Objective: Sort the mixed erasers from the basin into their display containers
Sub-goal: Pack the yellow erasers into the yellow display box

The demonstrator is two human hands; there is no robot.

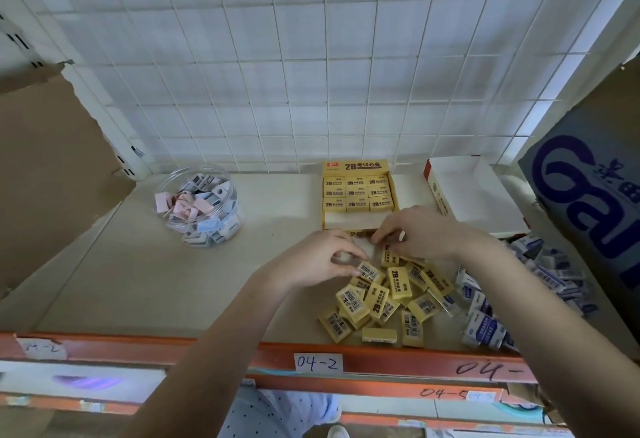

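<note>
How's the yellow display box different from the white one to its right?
The yellow box holds neat rows of yellow erasers, its front part bare; the white box looks empty. The yellow box carries a 2B header; the white box is plain inside. Both stand open at the back of the shelf.

Soft even light on my shelf (pixel 156 281), brightest at the white grid wall (pixel 311 56), dimmer by the cardboard (pixel 52 160) on the left, faint shadows under my left hand (pixel 322 261) and right hand (pixel 422 233), edges bent, slight blur everywhere
</note>
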